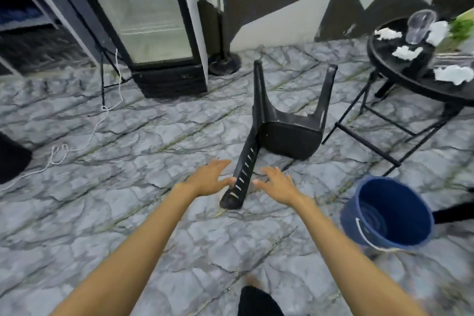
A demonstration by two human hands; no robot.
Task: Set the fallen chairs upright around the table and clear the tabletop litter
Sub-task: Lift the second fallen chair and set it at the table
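Task is only beginning: both released, left grip (209, 179) and right grip (278, 183) are flanking the fallen chair (289, 136) (litter (406, 52) is covering the tabletop (423, 70)).

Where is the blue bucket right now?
Head view, lower right: the blue bucket stands on the floor right of the right hand, nearer than the black table.

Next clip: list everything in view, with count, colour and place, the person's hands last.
fallen chair: one, black, floor at centre, legs pointing up, backrest toward the person
table: one, black, round, upper right
crumpled paper: four, white, on the tabletop
plastic cup: one, clear, on the tabletop among the paper
bucket: one, blue, floor at lower right
glass-door fridge: one, black frame, upper left
cord: one, white, floor at left
left hand: open, left of the backrest
right hand: open, right of the backrest
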